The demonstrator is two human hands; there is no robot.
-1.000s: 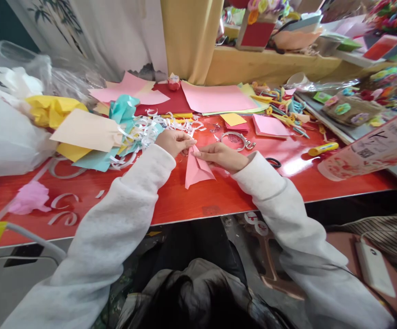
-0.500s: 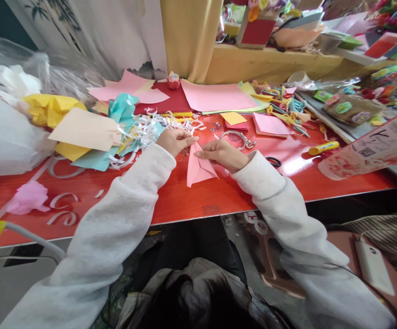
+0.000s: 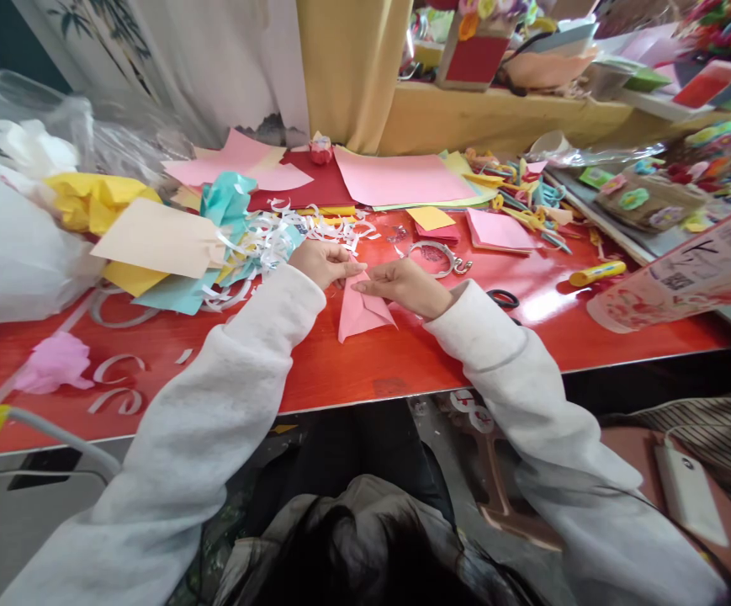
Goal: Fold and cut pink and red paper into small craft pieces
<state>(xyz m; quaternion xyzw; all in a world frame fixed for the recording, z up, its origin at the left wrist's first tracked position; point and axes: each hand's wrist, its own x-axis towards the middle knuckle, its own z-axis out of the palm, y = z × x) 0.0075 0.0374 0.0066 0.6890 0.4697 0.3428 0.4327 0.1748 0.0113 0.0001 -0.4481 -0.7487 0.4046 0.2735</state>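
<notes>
A folded sheet of pink paper [image 3: 363,313], narrow at the top and wide at the bottom, is held just above the red table [image 3: 315,370]. My left hand [image 3: 325,263] pinches its upper tip between thumb and fingers. On the other side, my right hand [image 3: 408,286] grips the paper's right edge near the top, fingers closed. Part of the upper fold is hidden by my fingers. Behind my right hand lies a white ring-shaped band [image 3: 448,263]. White paper shreds [image 3: 270,240] are heaped beyond my left hand.
Stacked pink sheets [image 3: 403,177] lie at the back, with pink squares [image 3: 497,231] nearer. Black-handled scissors [image 3: 502,298] and a yellow marker [image 3: 597,273] are to the right, beside a tall printed cup [image 3: 674,278]. Crumpled papers and a plastic bag [image 3: 12,236] fill the left.
The folded pink paper has shifted slightly left and its lower end has tilted. My right hand has moved a little left, closer to my left hand.
</notes>
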